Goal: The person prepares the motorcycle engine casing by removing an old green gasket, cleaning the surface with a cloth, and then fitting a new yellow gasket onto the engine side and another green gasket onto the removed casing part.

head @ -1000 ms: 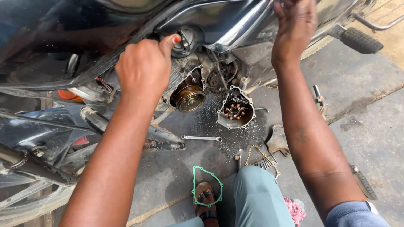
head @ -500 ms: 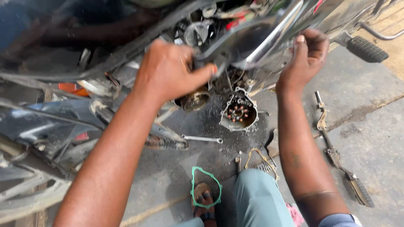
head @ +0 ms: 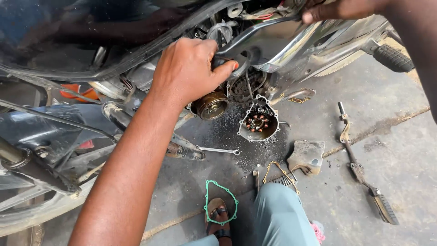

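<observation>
Chrome and greasy black metal fill the head view, a motorcycle lying on its side over the grey concrete floor (head: 391,159). The left hand (head: 189,68) reaches in from below, forearm stretched long, fingers curled tight around a dark curved metal frame tube (head: 255,32) above the opened engine. The right hand (head: 339,9) comes in at the top edge, mostly cut off; only a fingertip presses on the same tube's far end, so whether it grips I cannot tell. Just below the left hand sits one brass-coloured round rotor (head: 213,105), and beside it one grey engine side cover with copper coils (head: 258,122) lies face up. On the floor: one slim silver spanner (head: 218,150), one green gasket outline (head: 221,200), one long black foot lever (head: 359,168). The engine's inner parts are dark and hard to make out.
</observation>
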